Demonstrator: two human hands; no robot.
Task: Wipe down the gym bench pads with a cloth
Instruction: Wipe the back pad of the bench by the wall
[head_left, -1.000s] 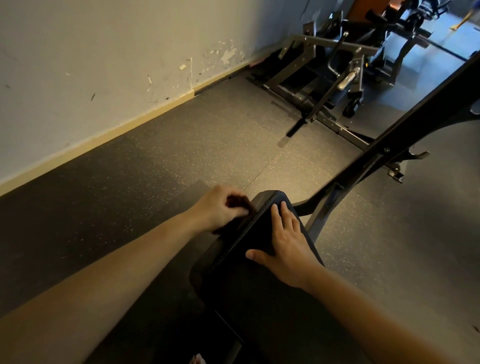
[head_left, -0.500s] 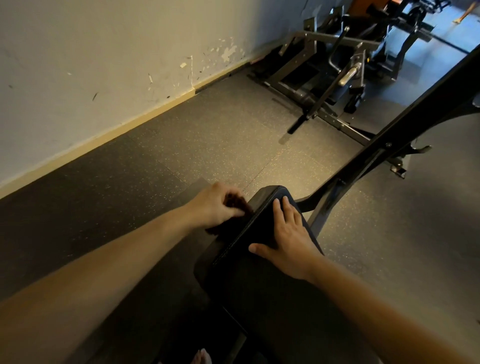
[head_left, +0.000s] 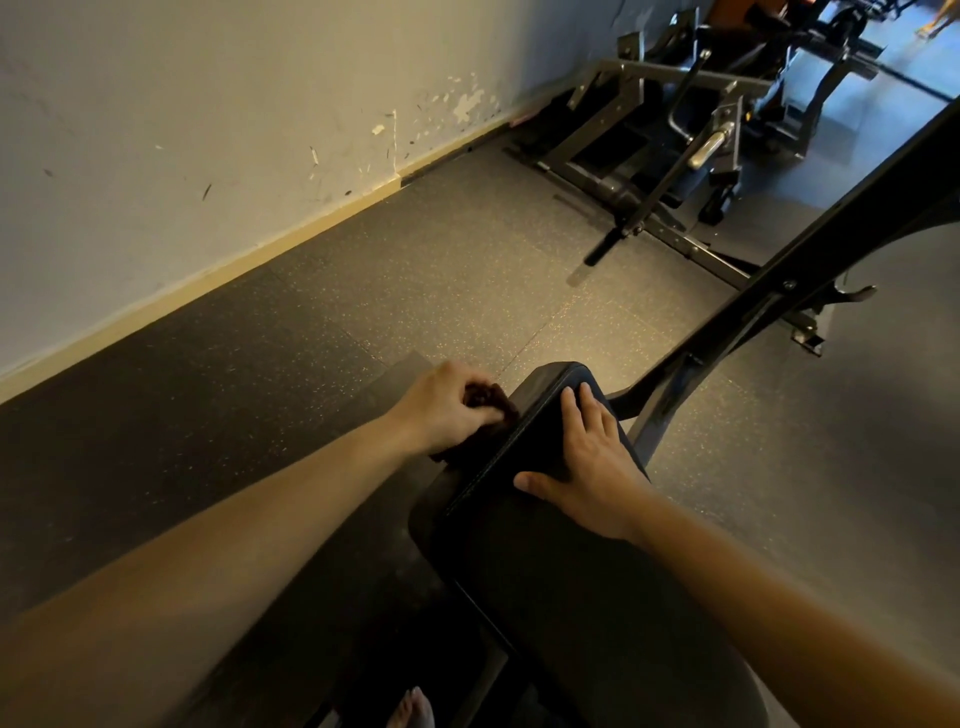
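Observation:
A black padded gym bench pad (head_left: 545, 571) runs from the bottom of the view up to its rounded far end at centre. My left hand (head_left: 449, 408) grips a bunched dark cloth (head_left: 491, 402) and holds it against the pad's left side near the far end. My right hand (head_left: 592, 462) lies flat on top of the pad, fingers straight and pointing away, thumb spread to the left. Most of the cloth is hidden under my left fingers.
The bench's black steel frame (head_left: 779, 296) slants up to the right. Another weight machine (head_left: 680, 140) stands at the back by the wall (head_left: 208, 130). Speckled rubber flooring (head_left: 389, 296) surrounds the bench. A bare foot (head_left: 410, 709) shows at the bottom edge.
Both hands stay almost in place on the pad; my left hand with the cloth has shifted only slightly along the pad's left side. The view has tilted a little.

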